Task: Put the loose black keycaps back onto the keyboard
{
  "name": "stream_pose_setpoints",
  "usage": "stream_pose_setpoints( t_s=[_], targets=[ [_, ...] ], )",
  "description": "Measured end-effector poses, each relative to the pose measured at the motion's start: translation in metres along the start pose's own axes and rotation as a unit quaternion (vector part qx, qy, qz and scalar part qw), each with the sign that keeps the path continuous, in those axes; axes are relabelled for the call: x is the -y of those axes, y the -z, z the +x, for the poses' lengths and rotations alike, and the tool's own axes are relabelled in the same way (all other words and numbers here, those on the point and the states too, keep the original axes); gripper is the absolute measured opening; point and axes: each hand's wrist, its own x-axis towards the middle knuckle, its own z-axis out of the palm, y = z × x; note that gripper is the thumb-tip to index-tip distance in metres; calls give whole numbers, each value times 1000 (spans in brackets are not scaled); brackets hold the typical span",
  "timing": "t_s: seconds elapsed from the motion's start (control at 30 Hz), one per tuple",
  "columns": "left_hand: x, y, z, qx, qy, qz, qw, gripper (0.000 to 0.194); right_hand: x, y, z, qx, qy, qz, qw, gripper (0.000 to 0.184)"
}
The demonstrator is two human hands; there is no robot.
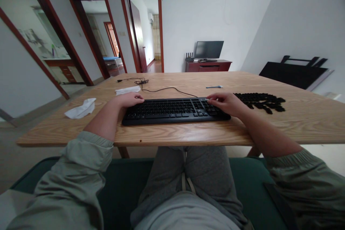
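Left hand point(130, 100) rests on the upper left end of a black wired computer keyboard point(175, 112), fingers together and lying over the keys, not visibly clamped on anything. Right hand point(225, 103) lies over the keyboard's right end, above the number pad, fingers close together. A small pale sliver point(207, 99) shows at the fingertips on the keyboard's top edge; it is too small to identify, and whether the fingers grip it cannot be told. The keyboard lies flat, square to the near edge of a light oak-grain worktop point(185, 134). Just right of it lies a heap of loose black keycaps point(258, 101), close to the right hand but not touching it. The keyboard cable point(168, 89) runs from the top edge back to a small tangle point(141, 82) near the far side. Beyond the left hand lies a folded white tissue point(128, 90), and further left a crumpled white tissue point(81, 108). A slim blue-and-white brush point(214, 86) lies toward the far edge, behind the keyboard. The person sits with grey trousers point(185, 176) and rolled sage-green sleeves point(81, 161) in view, on a dark green bench point(129, 172).
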Motion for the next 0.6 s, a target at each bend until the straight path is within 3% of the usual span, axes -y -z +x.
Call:
stream_pose_setpoints(
  t_s=[0.2,0.5,0.6],
  targets=[
    [-2,1,-2,3,-1,8,1000,51,1,-2,-1,20,-37,1,999,38],
    [0,-1,-1,-3,-8,4,1000,50,-2,-6,5,48,5,-64,997,32],
    [3,-2,1,-3,-13,-2,1000,52,-3,-5,6,60,-28,-88,994,35]
  ],
)
